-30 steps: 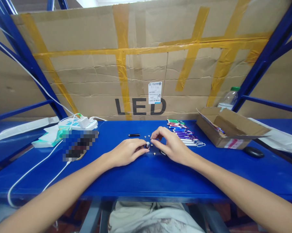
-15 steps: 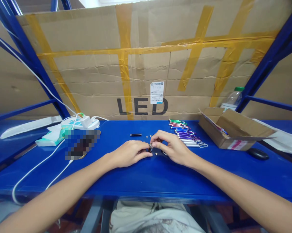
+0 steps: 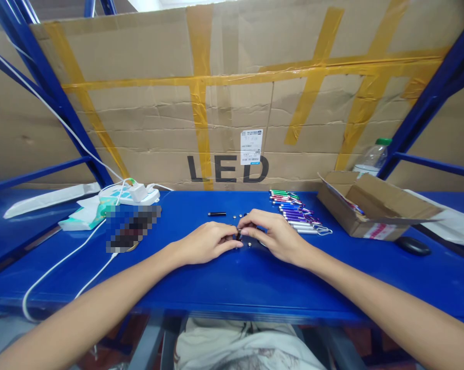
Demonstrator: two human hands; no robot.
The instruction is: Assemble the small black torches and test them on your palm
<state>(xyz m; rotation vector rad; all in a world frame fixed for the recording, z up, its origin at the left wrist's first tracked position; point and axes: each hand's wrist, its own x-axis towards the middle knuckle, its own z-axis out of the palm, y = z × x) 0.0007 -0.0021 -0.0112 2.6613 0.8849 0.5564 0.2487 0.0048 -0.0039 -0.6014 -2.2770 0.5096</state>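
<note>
My left hand and my right hand meet at the middle of the blue table, fingertips pinched together on a small dark and silver part that is mostly hidden between them. A tiny round silver piece lies on the table just under my right fingers. Two or three more silver pieces and a short black tube lie just beyond the hands.
A row of several coloured keychain lights lies right of the hands, beside an open cardboard box. A black mouse and a plastic bottle are at the right. A power strip with charger and white cables are at the left.
My right hand has come down and closed in against my left hand, so the small silver-tipped part seen between them a second ago is now mostly covered by the fingers.
</note>
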